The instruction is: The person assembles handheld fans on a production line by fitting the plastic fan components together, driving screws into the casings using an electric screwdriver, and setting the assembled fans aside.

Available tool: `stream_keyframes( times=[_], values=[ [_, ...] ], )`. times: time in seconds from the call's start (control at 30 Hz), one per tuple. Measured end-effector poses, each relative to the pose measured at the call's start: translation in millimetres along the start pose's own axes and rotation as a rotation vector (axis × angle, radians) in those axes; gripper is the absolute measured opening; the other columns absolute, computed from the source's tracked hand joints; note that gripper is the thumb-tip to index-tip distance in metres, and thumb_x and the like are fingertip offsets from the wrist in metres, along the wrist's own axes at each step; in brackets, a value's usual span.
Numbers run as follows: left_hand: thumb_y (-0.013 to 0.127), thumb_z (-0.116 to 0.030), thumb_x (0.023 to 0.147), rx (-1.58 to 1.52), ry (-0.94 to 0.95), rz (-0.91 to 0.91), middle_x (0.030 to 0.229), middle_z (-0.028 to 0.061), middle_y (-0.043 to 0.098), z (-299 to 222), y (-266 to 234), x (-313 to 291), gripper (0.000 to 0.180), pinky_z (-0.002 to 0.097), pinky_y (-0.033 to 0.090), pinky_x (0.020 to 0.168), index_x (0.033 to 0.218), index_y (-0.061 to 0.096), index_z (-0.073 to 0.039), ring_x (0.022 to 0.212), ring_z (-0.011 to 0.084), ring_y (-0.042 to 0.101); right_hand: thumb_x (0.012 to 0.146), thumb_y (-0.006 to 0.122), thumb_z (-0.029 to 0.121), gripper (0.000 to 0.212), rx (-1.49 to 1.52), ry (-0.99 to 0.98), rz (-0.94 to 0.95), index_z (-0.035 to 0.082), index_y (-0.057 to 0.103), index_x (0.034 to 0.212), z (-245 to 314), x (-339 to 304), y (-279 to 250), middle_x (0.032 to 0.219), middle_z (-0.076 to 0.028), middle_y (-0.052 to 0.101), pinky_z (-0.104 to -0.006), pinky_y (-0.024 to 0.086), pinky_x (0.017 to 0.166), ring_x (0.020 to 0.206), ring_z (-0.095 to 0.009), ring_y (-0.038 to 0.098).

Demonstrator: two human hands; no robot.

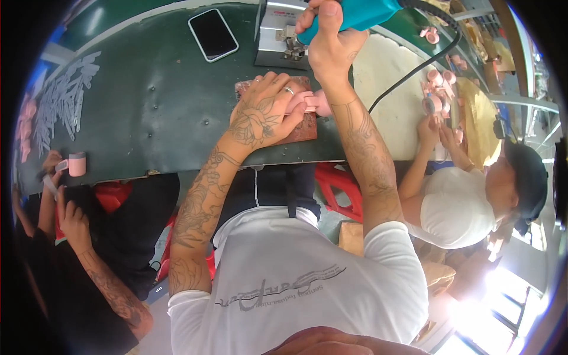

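Note:
My left hand (263,109) is closed over a pink plastic part (321,103), pressing it onto a worn reddish-brown block (305,131) near the table's front edge. The part's rounded end shows to the right of my fingers; the rest is covered. Up and to the right, my right hand (334,47) is wrapped round a teal electric screwdriver (361,15) with a black cord. Its front end is beside the metal fittings of a grey box-shaped screw feeder (271,38). The screwdriver's tip cannot be made out.
A phone (213,35) lies left of the feeder on the dark green table (160,89). Grey strips (68,97) are heaped far left. The black cord (417,65) loops over a pale sheet (378,74) at right, near several pink parts (435,103). Co-workers sit on both sides.

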State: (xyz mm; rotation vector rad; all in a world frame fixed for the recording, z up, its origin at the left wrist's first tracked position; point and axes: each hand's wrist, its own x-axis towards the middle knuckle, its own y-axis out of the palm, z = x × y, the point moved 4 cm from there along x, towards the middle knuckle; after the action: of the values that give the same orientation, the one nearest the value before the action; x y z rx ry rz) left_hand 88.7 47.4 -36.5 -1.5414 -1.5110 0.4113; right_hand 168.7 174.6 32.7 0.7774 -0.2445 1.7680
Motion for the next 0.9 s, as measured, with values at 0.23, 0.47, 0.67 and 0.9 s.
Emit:
stream_keyframes(
  times=[0.23,0.47,0.67,0.9],
  values=[
    [0.063,-0.034,0.093,0.012,-0.005,-0.027,0.122,0.0173,0.062,-1.6,-0.6,-0.4,0.037,0.0515,0.044,0.105,0.111,0.070,-0.003,0.116,0.0358,0.056,0.107,0.060,0.031,0.035,-0.080,0.152,0.004,0.004,0.060,0.084,-2.9,-0.5,1.1,0.070,-0.002,0.058,-0.0276,0.046,0.056,0.060,-0.012,0.056],
    [0.064,-0.034,0.091,-0.001,-0.007,-0.047,0.115,0.0136,0.062,-3.1,-3.5,0.9,0.036,0.0493,0.045,0.101,0.112,0.071,-0.005,0.111,0.0333,0.057,0.105,0.055,0.053,0.059,-0.282,0.263,-0.047,-0.005,0.061,0.106,53.6,-31.7,-23.1,0.069,-0.008,0.057,-0.0316,0.047,0.057,0.061,-0.018,0.059],
    [0.067,-0.031,0.089,0.030,-0.003,-0.032,0.113,0.0128,0.061,-3.4,-4.0,1.6,0.033,0.0480,0.046,0.100,0.105,0.070,-0.003,0.110,0.0330,0.057,0.101,0.061,0.054,0.064,-0.233,0.274,0.045,-0.009,0.057,0.108,65.1,-58.8,-38.6,0.068,-0.009,0.055,-0.0341,0.048,0.058,0.060,-0.021,0.058],
    [0.068,-0.030,0.088,0.021,0.010,-0.068,0.113,0.0121,0.061,-6.9,-2.8,-0.1,0.032,0.0481,0.047,0.096,0.104,0.071,-0.002,0.108,0.0327,0.057,0.101,0.061,0.053,0.062,-0.210,0.293,0.059,-0.009,0.057,0.108,59.9,-68.4,-44.5,0.068,-0.009,0.056,-0.0343,0.049,0.058,0.060,-0.021,0.058]
  ],
)
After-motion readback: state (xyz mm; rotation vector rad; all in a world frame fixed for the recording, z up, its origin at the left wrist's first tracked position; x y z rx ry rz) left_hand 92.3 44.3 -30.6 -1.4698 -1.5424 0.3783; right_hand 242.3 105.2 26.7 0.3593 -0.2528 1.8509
